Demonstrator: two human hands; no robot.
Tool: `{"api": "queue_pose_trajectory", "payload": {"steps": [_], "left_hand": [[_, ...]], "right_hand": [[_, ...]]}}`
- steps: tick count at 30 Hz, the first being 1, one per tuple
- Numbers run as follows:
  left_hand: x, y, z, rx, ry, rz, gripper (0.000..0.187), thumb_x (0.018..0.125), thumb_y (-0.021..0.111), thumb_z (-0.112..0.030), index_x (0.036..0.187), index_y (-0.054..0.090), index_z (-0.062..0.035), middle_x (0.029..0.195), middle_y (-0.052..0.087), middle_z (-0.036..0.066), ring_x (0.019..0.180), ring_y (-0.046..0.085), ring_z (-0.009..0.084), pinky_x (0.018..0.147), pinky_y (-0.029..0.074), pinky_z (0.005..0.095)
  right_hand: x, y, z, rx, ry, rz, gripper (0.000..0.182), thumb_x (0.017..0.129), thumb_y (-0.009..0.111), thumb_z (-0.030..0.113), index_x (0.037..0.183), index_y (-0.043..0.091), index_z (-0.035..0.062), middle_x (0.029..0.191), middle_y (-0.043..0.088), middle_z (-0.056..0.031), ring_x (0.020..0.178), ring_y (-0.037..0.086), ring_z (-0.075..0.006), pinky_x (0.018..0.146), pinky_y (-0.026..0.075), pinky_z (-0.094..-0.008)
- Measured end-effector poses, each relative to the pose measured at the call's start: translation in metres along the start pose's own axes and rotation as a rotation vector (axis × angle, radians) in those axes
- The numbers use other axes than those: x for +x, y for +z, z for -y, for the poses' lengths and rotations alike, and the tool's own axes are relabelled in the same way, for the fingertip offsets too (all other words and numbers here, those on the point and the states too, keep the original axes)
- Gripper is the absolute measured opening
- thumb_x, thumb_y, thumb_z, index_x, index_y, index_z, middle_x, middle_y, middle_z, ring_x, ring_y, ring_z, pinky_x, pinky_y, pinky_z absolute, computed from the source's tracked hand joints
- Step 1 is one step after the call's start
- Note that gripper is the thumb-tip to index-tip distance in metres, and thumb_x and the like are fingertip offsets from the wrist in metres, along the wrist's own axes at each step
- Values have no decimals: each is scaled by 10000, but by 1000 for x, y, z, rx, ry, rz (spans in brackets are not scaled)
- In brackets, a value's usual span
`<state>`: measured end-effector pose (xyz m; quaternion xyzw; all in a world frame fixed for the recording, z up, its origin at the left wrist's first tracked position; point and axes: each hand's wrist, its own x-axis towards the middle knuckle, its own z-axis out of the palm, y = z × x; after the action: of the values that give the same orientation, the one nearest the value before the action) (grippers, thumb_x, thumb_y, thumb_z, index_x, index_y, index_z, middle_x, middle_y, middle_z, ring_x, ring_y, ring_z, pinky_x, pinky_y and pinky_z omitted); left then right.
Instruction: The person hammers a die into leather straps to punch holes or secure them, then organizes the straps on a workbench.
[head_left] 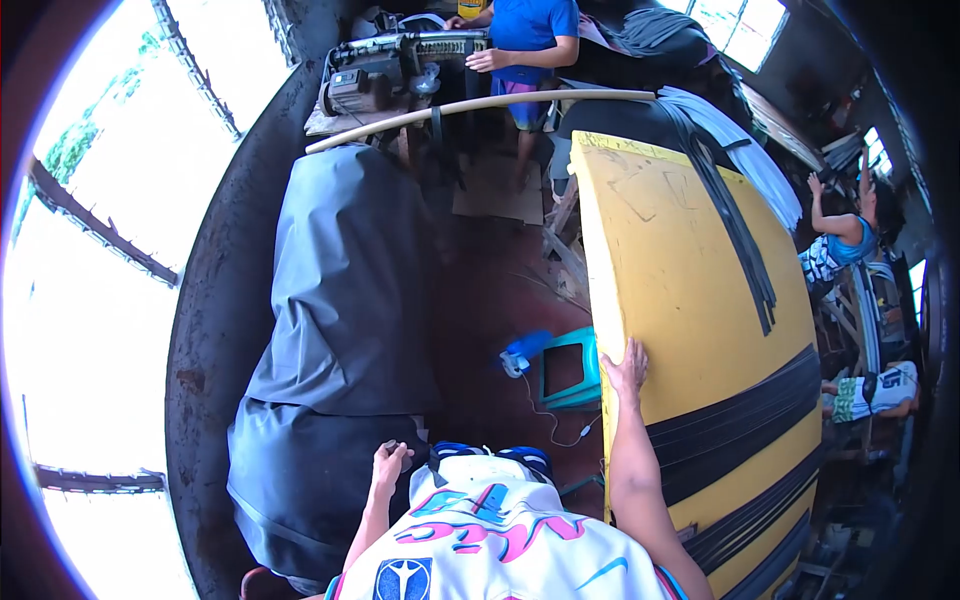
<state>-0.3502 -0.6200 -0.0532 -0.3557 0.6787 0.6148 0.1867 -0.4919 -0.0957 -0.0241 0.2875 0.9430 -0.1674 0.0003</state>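
My left hand (392,462) is closed, its fingers curled beside the black sheet material (335,320) draped over a long form on the left. A small dark bit shows at its fingertips, too small to name. On the right, my right hand (628,368) rests on the near-left edge of a yellow tabletop (690,260), fingers stretched out and nothing held. Bundles of black strips (740,415) lie across that yellow surface below the hand. More dark strips (740,240) hang over its far part.
A teal plastic stool (570,370) and a blue-and-white item with a cord (518,358) are on the dark red floor. A long curved strip (480,103) spans the far end. One person (530,50) stands by a machine (360,85); others (840,235) are at right.
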Motion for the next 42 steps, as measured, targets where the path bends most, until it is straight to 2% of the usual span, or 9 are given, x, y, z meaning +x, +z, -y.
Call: {"api": "queue_pose_trajectory", "payload": {"steps": [2, 5, 8, 9, 15, 21, 29, 36, 42], "left_hand": [[-6, -5, 2, -22, -10, -1, 291, 943, 610, -203, 1127, 553, 14, 912, 713, 103, 832, 634, 151, 789, 479, 293], [-7, -8, -2, 14, -71, -19, 247, 944, 616, -200, 1085, 573, -1, 906, 717, 93, 806, 628, 138, 749, 483, 287], [-6, -2, -14, 57, -65, -4, 234, 944, 617, -201, 1069, 583, -7, 903, 718, 90, 800, 628, 135, 736, 484, 284], [-13, 3, -28, 56, -73, -2, 236, 943, 620, -203, 1069, 583, -7, 907, 719, 88, 806, 627, 134, 744, 482, 280], [4, 17, -45, 57, -7, 54, 250, 947, 619, -212, 1061, 581, 6, 910, 718, 101, 824, 633, 147, 779, 484, 290], [3, 32, -55, 61, -23, 61, 232, 946, 625, -212, 1040, 588, -3, 896, 713, 97, 821, 632, 141, 768, 483, 289], [-14, 24, -23, -9, -48, 8, 241, 944, 626, -221, 1060, 586, -14, 894, 709, 85, 789, 607, 126, 738, 469, 270], [-52, 15, -6, -3, -145, -79, 240, 946, 616, -254, 1080, 605, -56, 915, 722, 64, 791, 620, 127, 755, 463, 311], [-60, 12, 10, -126, -114, -72, 206, 959, 604, -240, 1006, 583, -40, 903, 686, 73, 715, 574, 106, 648, 473, 266]], "right_hand": [[-2, 2, 2, -82, -3, -18, 923, 748, 758, 485, 1475, 354, 87, 1550, 302, -135, 1401, 308, -332, 1123, 301, -493], [2, 13, -3, -152, 61, -93, 899, 760, 751, 442, 1502, 315, 182, 1589, 231, -10, 1381, 311, -279, 1118, 269, -489], [-2, 4, 3, -169, 72, -116, 872, 762, 740, 443, 1493, 342, 184, 1584, 239, 4, 1361, 329, -252, 1112, 270, -455], [-3, 6, 2, -151, 43, -168, 856, 760, 750, 411, 1482, 345, 193, 1570, 263, 12, 1344, 345, -265, 1098, 283, -481], [-2, 3, 4, -152, 76, -164, 828, 761, 733, 456, 1470, 382, 211, 1568, 266, 28, 1334, 355, -243, 1092, 285, -456], [-6, 0, 8, -135, 73, -206, 819, 747, 753, 427, 1452, 406, 196, 1552, 299, 13, 1330, 368, -248, 1086, 294, -468], [-3, 11, 2, -150, 36, -251, 808, 755, 738, 434, 1451, 407, 193, 1548, 306, 7, 1322, 372, -270, 1083, 294, -475], [-2, 9, 3, -168, 64, -199, 795, 772, 705, 450, 1463, 397, 207, 1558, 296, 8, 1326, 365, -249, 1084, 276, -466], [0, 12, 0, -153, 64, -203, 805, 757, 714, 454, 1459, 404, 211, 1564, 282, 19, 1340, 348, -247, 1085, 279, -485]]}}
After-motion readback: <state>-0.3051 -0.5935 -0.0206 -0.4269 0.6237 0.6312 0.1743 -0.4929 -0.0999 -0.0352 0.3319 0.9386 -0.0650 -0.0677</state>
